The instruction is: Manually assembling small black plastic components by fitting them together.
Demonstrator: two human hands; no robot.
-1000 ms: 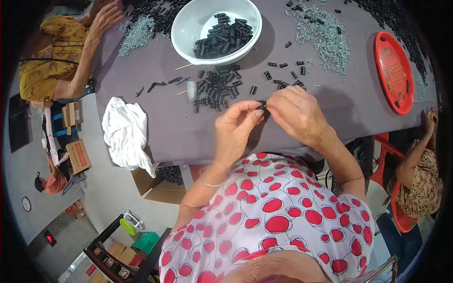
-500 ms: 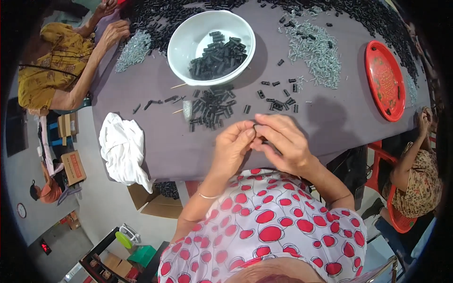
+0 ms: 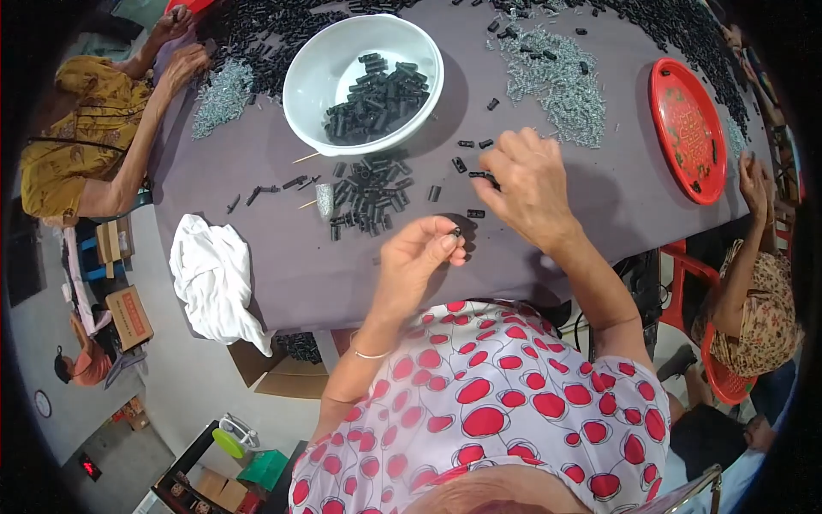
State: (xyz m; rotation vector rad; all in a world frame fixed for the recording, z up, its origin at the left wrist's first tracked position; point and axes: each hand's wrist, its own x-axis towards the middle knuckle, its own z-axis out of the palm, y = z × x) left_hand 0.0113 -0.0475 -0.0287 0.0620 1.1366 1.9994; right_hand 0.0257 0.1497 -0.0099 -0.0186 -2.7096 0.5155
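Observation:
My left hand [image 3: 419, 259] is closed, pinching a small black plastic part [image 3: 456, 231] between thumb and forefinger above the near edge of the table. Farther out and to the right, my right hand [image 3: 533, 190] is bent palm down over a few loose black parts [image 3: 475, 213]. Its fingertips point down near the heap of small silver screws [image 3: 556, 90] and are hidden, so whether it holds anything does not show. A larger pile of black cylindrical parts [image 3: 370, 195] lies left of my hands. Behind it stands a white bowl [image 3: 300, 107] holding more such parts.
A silver-wrapped stub [image 3: 324, 201] with a thin stick lies beside the pile. There is a white cloth [image 3: 210, 274] at the left table edge and a red oval tray [image 3: 658, 120] at right. Black parts cover the far side. Other people sit at both sides.
My hands were together over one small part; now they are apart. The right has moved away and forward to the loose parts, while the left keeps the part. The view has shifted slightly.

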